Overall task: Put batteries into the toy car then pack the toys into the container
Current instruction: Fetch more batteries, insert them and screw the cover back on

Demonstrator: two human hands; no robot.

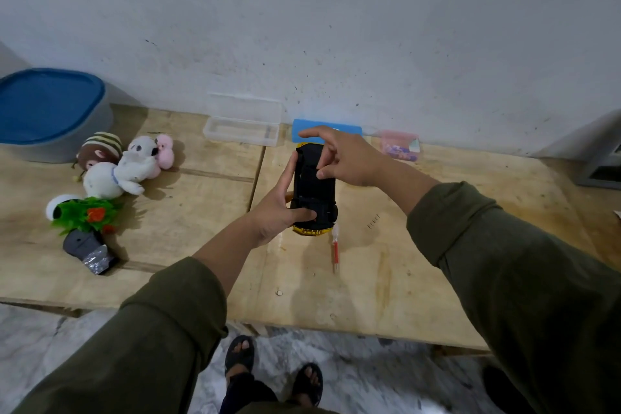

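A yellow toy car (314, 191) is turned upside down, its black underside facing me, above the middle of the wooden table (369, 279). My left hand (279, 208) grips the car from the left, thumb across its near end. My right hand (342, 155) pinches at the car's far end with thumb and fingers, index finger stretched out. A red-handled screwdriver (335, 250) lies on the table just below the car. The grey container with a blue lid (50, 111) stands at the far left, lid on. No batteries are visible.
Several plush toys (124, 165), a small plastic plant (84, 215) and a grey toy (89, 250) lie at the left. An open clear plastic case (242, 129), a blue box (329, 129) and a pink box (400, 144) stand by the wall. A small screw (279, 293) lies near the front edge.
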